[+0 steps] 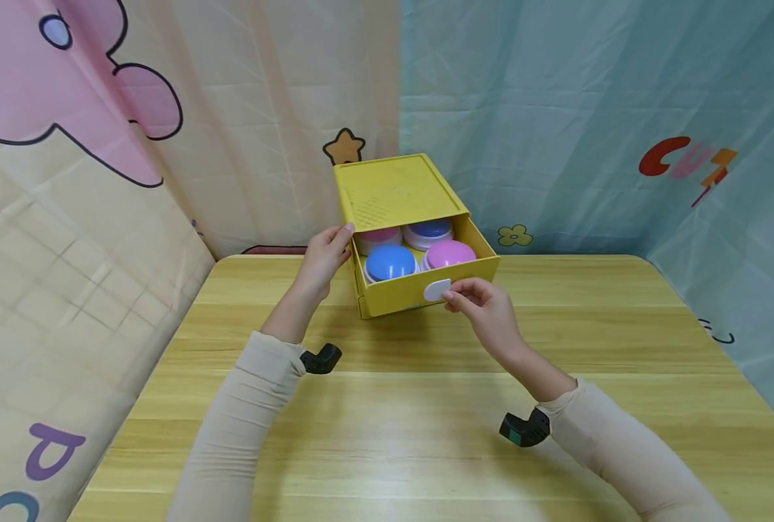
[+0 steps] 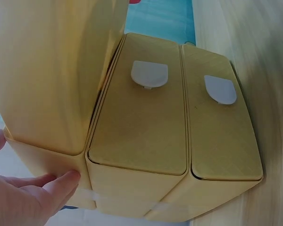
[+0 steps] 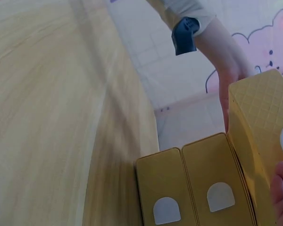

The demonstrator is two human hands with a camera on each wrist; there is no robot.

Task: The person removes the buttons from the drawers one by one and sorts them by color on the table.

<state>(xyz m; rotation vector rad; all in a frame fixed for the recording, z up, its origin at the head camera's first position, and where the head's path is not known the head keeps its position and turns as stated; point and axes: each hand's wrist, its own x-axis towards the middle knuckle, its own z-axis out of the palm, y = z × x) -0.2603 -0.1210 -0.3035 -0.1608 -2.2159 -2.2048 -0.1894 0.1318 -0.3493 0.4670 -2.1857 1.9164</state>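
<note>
A yellow drawer cabinet (image 1: 396,188) stands at the back of the table, its top drawer (image 1: 387,296) pulled out toward me. Inside sit several round domes on white bases, including a blue dome (image 1: 390,261) and a pink dome (image 1: 450,252) in front. My right hand (image 1: 491,315) pinches the white handle (image 1: 436,290) between thumb and fingers. Against the cabinet's left side rests my left hand (image 1: 318,264), its thumb at the top front corner. In the left wrist view, the fingers (image 2: 61,186) press fairly straight on the side wall.
Below the pulled drawer, the middle drawer (image 2: 137,125) and bottom drawer (image 2: 221,136) are closed, each with a white handle. Wood-grain tabletop (image 1: 387,435) spreads in front. A printed curtain (image 1: 543,116) hangs right behind the cabinet. Black wrist cameras protrude from both sleeves.
</note>
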